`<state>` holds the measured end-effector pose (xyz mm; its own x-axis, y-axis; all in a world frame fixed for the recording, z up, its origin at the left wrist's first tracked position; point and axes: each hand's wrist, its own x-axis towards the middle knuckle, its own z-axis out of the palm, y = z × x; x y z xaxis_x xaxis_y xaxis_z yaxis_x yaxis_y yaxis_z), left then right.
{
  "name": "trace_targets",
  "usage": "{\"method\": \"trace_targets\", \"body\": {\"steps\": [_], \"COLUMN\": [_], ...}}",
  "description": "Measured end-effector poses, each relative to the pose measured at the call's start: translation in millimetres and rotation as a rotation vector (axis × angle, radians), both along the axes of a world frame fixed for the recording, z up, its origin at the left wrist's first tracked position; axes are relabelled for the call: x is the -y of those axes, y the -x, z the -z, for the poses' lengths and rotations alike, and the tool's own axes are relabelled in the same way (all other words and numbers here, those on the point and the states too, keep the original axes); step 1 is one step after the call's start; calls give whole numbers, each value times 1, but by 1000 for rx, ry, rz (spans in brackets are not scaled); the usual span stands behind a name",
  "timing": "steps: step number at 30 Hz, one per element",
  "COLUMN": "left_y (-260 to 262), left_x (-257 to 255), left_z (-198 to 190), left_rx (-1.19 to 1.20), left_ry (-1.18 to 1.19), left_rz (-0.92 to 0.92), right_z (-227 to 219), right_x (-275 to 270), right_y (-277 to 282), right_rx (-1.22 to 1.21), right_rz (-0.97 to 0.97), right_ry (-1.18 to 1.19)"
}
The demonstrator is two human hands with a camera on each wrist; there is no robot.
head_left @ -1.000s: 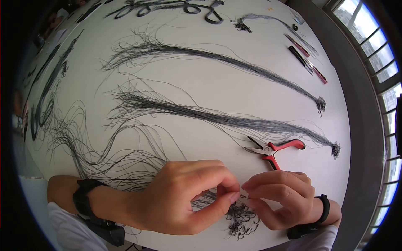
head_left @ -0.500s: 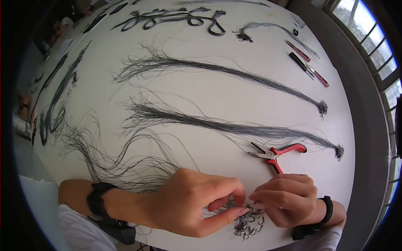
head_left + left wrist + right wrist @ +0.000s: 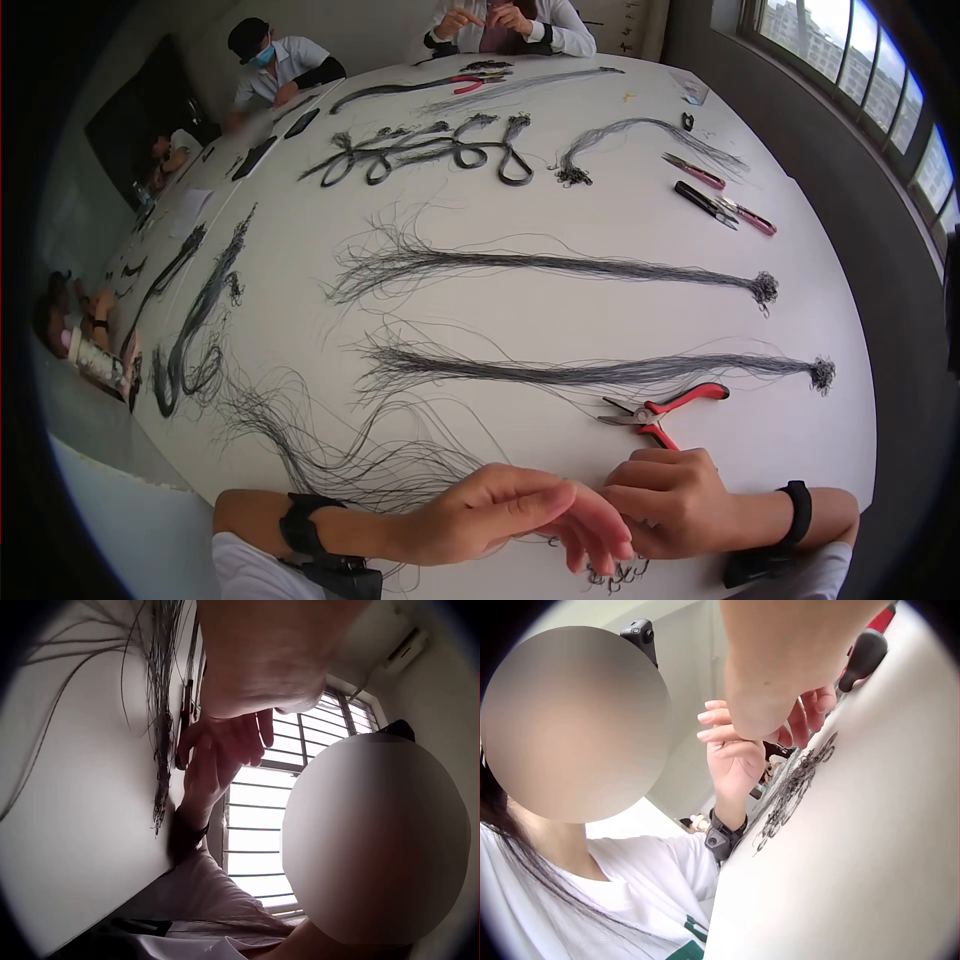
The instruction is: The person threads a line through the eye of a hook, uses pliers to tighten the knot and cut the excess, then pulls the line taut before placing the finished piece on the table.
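In the head view my left hand (image 3: 500,515) is turned partly palm up, its fingers loosely extended beside my right hand. The right hand (image 3: 672,495) has bent fingers; whether they pinch anything is hidden. A cluster of small dark loops (image 3: 618,575) shows just below the hands, at one end of a bundle of dark strands (image 3: 400,470) running left behind my left hand. In the right wrist view the looped end (image 3: 787,795) lies on the table, with my left hand (image 3: 736,761) raised beyond it, fingers spread and holding nothing visible.
Red-handled pliers (image 3: 648,413) lie just beyond my right hand. Two long strand bundles (image 3: 560,375) (image 3: 560,264) cross the table. Farther right are snips (image 3: 705,205); looped black bundles (image 3: 465,150) lie at the back. Other people sit around the table's far and left sides.
The head view has tilted up, showing more of the room. My left hand has left its bent finger-and-thumb pose and turned, its fingers loosened; it overlaps the right hand more closely.
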<state>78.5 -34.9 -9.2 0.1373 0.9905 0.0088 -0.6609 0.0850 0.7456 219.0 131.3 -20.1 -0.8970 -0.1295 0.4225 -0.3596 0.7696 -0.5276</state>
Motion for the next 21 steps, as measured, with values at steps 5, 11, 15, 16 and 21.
{"method": "trace_targets", "body": {"steps": [5,11,15,16,21], "left_y": [6,-1,-2,-1,2], "left_x": [-8,-10,-13,-14,-14], "left_z": [5,-9,-9,-7,-2], "left_rx": [29,82,-54,-82,-96], "left_ry": [51,77,97,96,132], "left_rz": [7,-81,-146,-175,-219], "right_z": [-2,-1,-1,0,-17], "right_x": [3,8,11,12,12], "right_y": [-5,-7,-8,-8,-12], "right_rx": [37,87,130,120,256], "right_rz": [-37,-130,-209,-264,-426], "right_ry": [-98,-69,-61,-21,9]}}
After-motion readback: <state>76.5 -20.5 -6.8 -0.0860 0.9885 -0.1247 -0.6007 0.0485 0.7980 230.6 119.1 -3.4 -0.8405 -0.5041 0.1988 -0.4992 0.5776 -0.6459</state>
